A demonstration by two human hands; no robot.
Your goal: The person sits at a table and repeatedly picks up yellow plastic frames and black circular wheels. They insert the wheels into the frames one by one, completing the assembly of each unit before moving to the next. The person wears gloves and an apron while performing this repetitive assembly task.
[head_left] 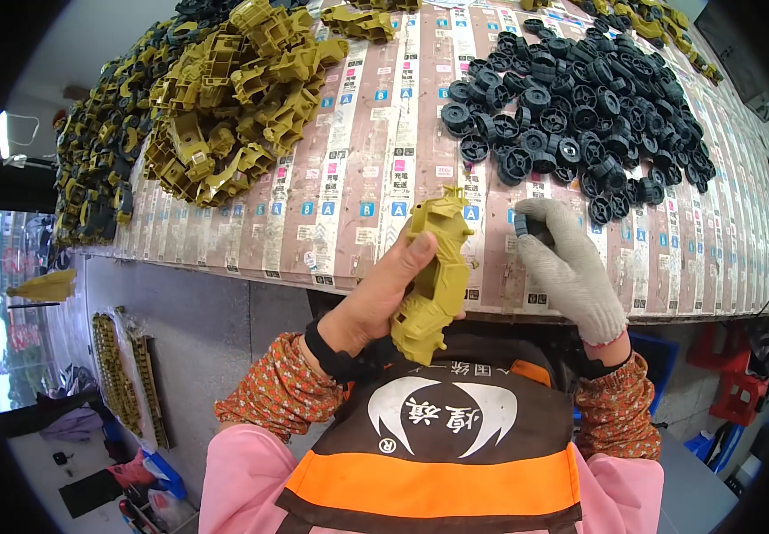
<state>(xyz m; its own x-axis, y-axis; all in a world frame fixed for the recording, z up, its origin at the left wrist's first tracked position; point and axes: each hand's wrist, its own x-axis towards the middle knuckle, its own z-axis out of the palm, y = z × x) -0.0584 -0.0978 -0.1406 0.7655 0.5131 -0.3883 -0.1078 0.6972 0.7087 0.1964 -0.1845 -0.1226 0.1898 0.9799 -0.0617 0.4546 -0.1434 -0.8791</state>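
My bare left hand [384, 287] is closed around an olive-yellow plastic toy car body [438, 276], held upright over the table's front edge. Pegs stick out along the right side of the body. To its right, my right hand [569, 267], in a pale knitted glove, pinches a dark toy wheel [536, 224] between thumb and fingers, just above the table top. The glove partly covers that wheel. Wheel and car body are apart. Beyond the right hand lies a large heap of dark toy wheels [585, 116].
At the far left of the table [375, 169] is a pile of olive car bodies [233, 98]. Left of it are many bodies with wheels fitted [104, 169]. Red crates [740, 392] stand below at the right. A filled bag [126, 365] lies low at the left.
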